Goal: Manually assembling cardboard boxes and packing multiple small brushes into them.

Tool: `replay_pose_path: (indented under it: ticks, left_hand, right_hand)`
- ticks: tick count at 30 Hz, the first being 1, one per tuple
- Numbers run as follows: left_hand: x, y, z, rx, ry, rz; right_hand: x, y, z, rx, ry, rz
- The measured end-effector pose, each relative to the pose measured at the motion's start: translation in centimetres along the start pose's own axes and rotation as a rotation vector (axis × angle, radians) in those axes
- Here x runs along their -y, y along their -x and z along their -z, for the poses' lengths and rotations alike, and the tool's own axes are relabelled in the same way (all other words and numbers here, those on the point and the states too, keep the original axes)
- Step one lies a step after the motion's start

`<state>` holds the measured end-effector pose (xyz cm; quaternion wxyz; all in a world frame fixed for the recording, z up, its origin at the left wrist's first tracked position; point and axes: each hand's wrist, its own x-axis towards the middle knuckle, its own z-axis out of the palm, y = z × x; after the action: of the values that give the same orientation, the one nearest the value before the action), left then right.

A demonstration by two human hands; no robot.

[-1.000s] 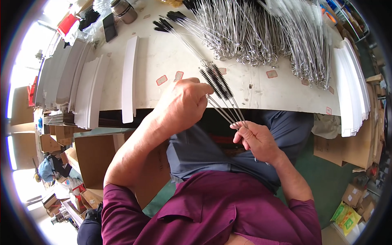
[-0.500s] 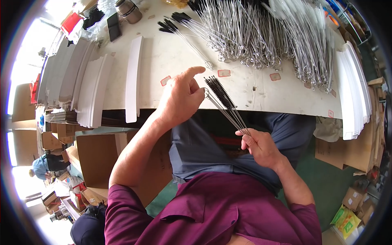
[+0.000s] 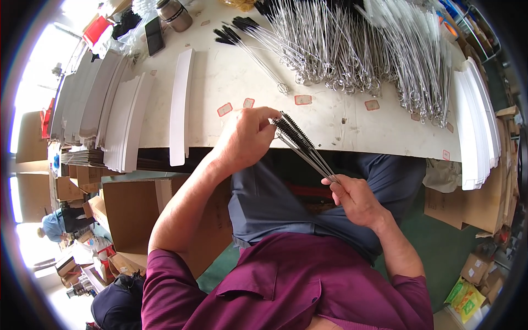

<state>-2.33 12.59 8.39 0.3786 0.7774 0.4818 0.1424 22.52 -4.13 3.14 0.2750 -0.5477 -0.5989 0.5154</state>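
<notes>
Head view, looking down at a seated person in a maroon shirt [image 3: 286, 286] and grey-blue trousers, at the near edge of a white worktop [image 3: 231, 77].

The left hand [image 3: 245, 137] is raised just over the worktop's edge, its fingers curled closed and pinching the bristled tips of a small bundle of black wire brushes [image 3: 300, 144]. The right hand [image 3: 355, 198] sits lower, above the person's lap, closed around the bare wire ends of the same bundle. The brushes run on a slant between the two hands, bristle end up and to the left, wire end down and to the right.

On the worktop, a large heap of wire brushes [image 3: 357, 49] with looped ends spreads across the far and right side. A few loose brushes with black tips [image 3: 247, 41] lie apart to its left. Small red-edged labels [image 3: 302, 100] dot the surface near the front. A single long white card strip [image 3: 180, 107] lies to the left of the hands, with stacks of white card strips [image 3: 104, 115] further left and another stack [image 3: 478, 126] along the right edge. A metal flask [image 3: 175, 14] and a dark phone [image 3: 154, 36] sit at the far left corner.

Brown cardboard boxes [image 3: 137, 214] stand on the floor at the person's left.
</notes>
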Motion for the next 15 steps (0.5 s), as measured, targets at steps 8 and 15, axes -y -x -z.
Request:
replay_pose_path:
  ticks: [8,15]
  left_hand:
    - [0.3,0.6,-1.0,-0.037,-0.066,-0.317]
    - [-0.5,0.7,-0.8,0.004,0.041,-0.138]
  right_hand:
    - [-0.5,-0.4,0.1,-0.076,0.048,0.035]
    - [-0.6,-0.5,0.0,-0.136,0.079,0.052]
